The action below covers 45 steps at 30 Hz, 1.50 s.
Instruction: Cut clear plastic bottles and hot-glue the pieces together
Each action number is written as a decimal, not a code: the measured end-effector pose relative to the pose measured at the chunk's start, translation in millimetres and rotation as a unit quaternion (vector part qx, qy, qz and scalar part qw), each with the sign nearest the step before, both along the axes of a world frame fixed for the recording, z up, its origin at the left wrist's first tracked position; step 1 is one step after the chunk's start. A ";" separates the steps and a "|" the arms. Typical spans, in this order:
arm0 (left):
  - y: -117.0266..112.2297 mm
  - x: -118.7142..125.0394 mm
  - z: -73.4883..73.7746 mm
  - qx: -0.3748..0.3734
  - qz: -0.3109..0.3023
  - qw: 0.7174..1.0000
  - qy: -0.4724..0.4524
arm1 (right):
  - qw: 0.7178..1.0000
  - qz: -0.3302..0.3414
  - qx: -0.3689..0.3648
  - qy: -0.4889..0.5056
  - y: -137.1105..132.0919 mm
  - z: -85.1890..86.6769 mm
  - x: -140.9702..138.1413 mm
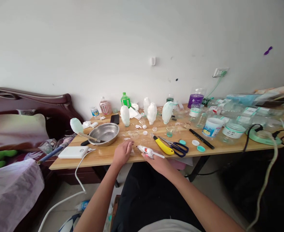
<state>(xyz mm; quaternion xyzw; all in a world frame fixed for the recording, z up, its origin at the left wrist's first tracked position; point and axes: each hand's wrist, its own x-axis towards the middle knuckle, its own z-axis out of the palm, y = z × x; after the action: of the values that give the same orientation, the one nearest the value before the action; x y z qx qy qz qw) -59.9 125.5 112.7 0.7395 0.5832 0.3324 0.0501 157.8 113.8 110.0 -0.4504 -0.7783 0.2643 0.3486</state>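
My right hand (157, 160) is wrapped around a white glue gun (145, 150) with red markings, at the table's front edge. A white stick pokes out of its back end, and its nozzle points left toward my left hand (123, 152). The fingers of that hand are curled together; whatever they may pinch is hidden or too small to name. Clear plastic pieces (145, 139) lie just beyond both hands. Farther back, several white, egg-like wrapped shapes (152, 113) stand upright. A yellow-handled cutter (165, 146) and dark blue scissors (180, 148) lie right of my right hand.
Left on the table are a metal bowl (105, 132) with a wooden stick across it and a white power bank (73, 152). Cut bottles (232, 131), a black marker (201, 138) and a green power strip (263, 137) with trailing cords crowd the right.
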 end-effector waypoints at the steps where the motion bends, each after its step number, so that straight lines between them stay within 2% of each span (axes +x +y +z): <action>1: -0.1 -0.1 -0.3 -0.001 -0.001 1.000 0.000 | 1.000 -0.010 0.004 -0.001 -0.1 -1.6 -2.7; 10: -0.8 1.9 -0.7 0.005 -0.002 1.000 -0.002 | 0.997 -0.056 0.031 -0.035 -3.7 -14.6 -13.7; 23: -0.4 0.7 -0.9 0.026 -0.005 1.000 -0.002 | 0.998 -0.037 0.033 -0.047 -1.9 -11.4 -5.4; 30: 0.2 0.2 -1.8 0.027 -0.009 1.000 0.003 | 0.996 -0.059 0.017 -0.062 0.9 -11.7 -8.2; 45: -3.7 1.8 1.8 0.030 -0.006 0.999 0.010 | 0.997 -0.039 0.039 -0.054 3.1 -11.9 -7.5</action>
<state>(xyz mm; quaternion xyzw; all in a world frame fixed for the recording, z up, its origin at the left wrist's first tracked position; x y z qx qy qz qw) -58.0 121.8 114.5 0.7476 0.5692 0.3414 0.0242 150.3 116.8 98.1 -0.4796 -0.7879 0.1950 0.3334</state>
